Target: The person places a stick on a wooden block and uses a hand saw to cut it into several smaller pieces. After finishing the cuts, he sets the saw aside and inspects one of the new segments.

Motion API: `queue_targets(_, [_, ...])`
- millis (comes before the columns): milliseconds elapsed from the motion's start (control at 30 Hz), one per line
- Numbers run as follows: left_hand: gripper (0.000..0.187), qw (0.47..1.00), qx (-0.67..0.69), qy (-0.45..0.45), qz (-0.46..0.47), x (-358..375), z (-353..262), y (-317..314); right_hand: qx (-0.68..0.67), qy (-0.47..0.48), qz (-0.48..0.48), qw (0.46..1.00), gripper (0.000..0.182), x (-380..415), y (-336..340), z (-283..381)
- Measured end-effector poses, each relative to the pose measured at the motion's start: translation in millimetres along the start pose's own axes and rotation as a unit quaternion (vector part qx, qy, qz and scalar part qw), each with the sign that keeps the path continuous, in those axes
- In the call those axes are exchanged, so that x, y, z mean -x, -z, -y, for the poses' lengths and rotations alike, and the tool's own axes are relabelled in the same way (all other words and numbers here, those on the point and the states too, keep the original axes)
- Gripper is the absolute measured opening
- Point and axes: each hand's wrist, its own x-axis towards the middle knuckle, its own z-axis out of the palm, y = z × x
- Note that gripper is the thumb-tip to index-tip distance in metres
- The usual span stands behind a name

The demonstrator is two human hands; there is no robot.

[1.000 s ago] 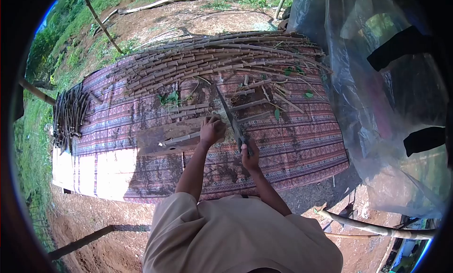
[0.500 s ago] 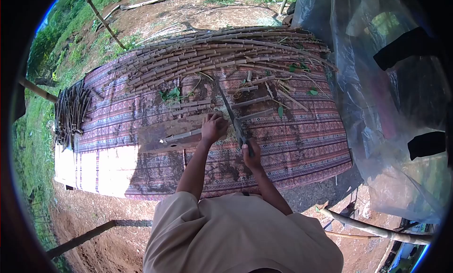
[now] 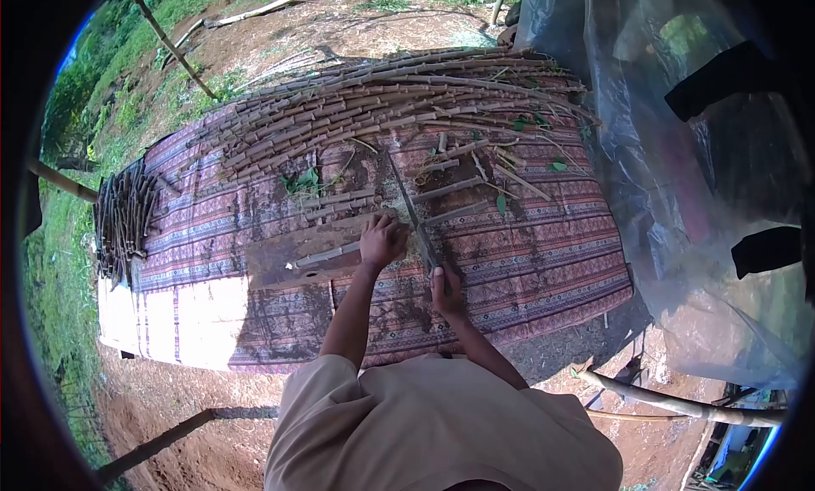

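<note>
My right hand (image 3: pixel 447 289) is wrapped round the handle of a saw (image 3: pixel 413 211), whose long blade points away from me across a patterned cloth (image 3: pixel 526 270). To its left, my left hand (image 3: pixel 383 241) presses closed on a cut stem piece (image 3: pixel 327 256) that lies over a brown board (image 3: pixel 270 258). The saw blade runs just right of my left hand. Short cut stems (image 3: pixel 344 204) lie beyond my left hand, and others (image 3: pixel 448 188) rest right of the blade.
Long stems (image 3: pixel 340 109) are heaped along the far side of the cloth. A bundle of short stems (image 3: pixel 124 224) stands at the left end. Clear plastic sheeting (image 3: pixel 628 151) hangs at the right. A pole (image 3: pixel 671 399) crosses the lower right.
My left hand has shifted slightly nearer to me with the stem, which now slants more. My right hand and the saw have moved slightly toward me. The view has shifted a little.
</note>
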Motion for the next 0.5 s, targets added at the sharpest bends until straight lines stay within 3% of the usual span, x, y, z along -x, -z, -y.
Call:
queue_targets(300, [0.02, 0.999, -0.015, -0.036, 0.006, -4, 4, -2, 0.103, 0.042, -0.025, 0.993, 0.036, -6, -4, 16])
queue_targets(500, [0.019, 0.998, -0.038, -0.049, -0.007, -5, 6, -3, -0.022, -0.042, -0.02, 0.999, 0.035, 17, -9, 34])
